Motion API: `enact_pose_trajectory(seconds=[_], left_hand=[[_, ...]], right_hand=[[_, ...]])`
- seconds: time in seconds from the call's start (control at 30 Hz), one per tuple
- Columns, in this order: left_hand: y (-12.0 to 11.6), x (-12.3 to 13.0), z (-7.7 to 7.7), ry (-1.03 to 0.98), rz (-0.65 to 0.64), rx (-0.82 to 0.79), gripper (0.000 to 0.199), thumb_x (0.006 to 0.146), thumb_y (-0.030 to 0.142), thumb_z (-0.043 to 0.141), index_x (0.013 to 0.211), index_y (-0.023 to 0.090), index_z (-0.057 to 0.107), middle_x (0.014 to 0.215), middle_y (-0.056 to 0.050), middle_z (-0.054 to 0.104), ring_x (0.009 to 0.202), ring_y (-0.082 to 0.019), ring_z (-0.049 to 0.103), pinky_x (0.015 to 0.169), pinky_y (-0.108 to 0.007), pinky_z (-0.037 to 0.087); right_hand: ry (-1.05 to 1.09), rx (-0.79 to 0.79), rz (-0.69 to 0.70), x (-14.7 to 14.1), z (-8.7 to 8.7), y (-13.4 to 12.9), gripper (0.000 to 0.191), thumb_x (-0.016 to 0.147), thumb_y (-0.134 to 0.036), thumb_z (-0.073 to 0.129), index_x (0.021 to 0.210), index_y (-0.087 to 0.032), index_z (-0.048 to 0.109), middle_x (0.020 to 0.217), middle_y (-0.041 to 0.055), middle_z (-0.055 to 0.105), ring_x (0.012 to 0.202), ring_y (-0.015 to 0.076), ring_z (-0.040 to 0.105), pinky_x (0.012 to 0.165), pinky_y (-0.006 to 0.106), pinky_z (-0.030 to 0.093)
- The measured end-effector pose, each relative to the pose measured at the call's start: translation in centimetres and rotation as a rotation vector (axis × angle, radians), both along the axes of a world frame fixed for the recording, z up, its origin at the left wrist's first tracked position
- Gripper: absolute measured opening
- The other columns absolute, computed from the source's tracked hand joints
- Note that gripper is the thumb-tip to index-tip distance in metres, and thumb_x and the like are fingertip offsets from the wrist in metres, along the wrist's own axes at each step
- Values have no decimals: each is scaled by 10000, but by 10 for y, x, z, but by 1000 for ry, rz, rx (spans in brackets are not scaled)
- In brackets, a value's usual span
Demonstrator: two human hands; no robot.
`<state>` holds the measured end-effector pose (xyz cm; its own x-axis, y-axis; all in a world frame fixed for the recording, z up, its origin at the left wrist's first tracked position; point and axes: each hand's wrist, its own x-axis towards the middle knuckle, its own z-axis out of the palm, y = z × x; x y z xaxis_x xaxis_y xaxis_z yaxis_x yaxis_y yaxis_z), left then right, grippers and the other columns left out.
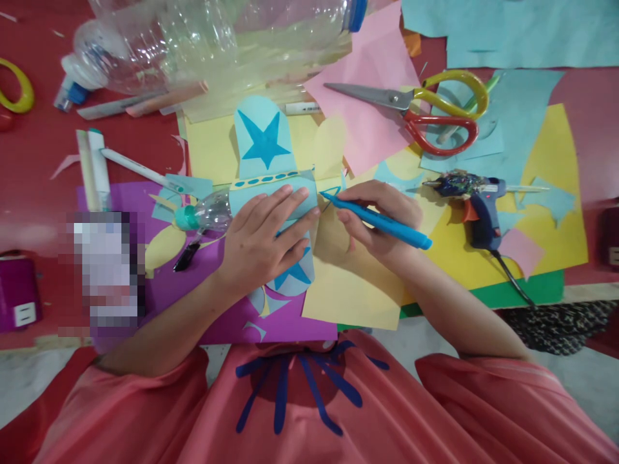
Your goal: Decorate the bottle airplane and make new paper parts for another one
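Observation:
My left hand (268, 238) lies flat with its fingers spread over a plastic bottle (213, 211) wrapped in light-blue paper and turned on its side. Its teal cap (186, 218) points left. A rounded paper fin (265, 138) with a blue star stands out from the wrapped part; a second starred fin (297, 274) shows below my fingers. Pinched in my right hand (382, 216) is a blue marker (387, 225). The marker's tip is at a small blue outline on pale-yellow paper (358, 283), just right of the bottle's wrapped end.
Scissors (396, 100) with yellow and red handles lie at upper right. Below them rests a glue gun (481, 206) with its cord running down. Large clear bottles (159, 48) line the back. A blurred-out phone-like object (109, 270) and white markers (140, 169) are at left.

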<state>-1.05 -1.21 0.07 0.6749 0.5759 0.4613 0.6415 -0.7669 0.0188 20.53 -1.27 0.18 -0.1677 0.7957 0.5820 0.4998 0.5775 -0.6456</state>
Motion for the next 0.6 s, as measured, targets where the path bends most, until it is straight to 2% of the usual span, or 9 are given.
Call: enact_pose_trajectory(seconds=[0.13, 0.27, 0.43, 0.6], left_hand=[[0, 0, -1, 4, 6, -3, 505, 940, 311, 539, 1435, 299, 437, 1358, -44, 640, 1274, -215, 590, 1087, -353, 409], [0, 0, 0, 12, 11, -7, 529, 946, 316, 526, 1460, 312, 401, 1358, -38, 640, 1271, -209, 593, 1084, -349, 414], [-1, -1, -1, 17, 11, -15, 477, 952, 313, 509, 1425, 307, 450, 1367, -37, 634, 1284, -206, 581, 1094, -346, 411], [-1, -2, -5, 0, 15, -63, 496, 959, 340, 485, 1451, 340, 420, 1405, -25, 604, 1320, -211, 551, 1113, -358, 404]], right_hand=[[-1, -13, -35, 0, 0, -1, 98, 856, -227, 659, 930, -291, 666, 799, -18, 738, 641, 135, 674, 560, 266, 570], [65, -37, -75, 2, 2, -1, 29, 864, -236, 620, 861, -244, 647, 704, -27, 693, 574, 115, 634, 516, 254, 547], [50, -43, 3, 3, 4, -1, 62, 850, -224, 619, 789, -235, 624, 665, -44, 677, 527, 87, 595, 482, 218, 505], [63, -38, 55, 1, 1, -1, 82, 835, -197, 628, 779, -256, 616, 651, -43, 666, 526, 94, 601, 492, 220, 499]])
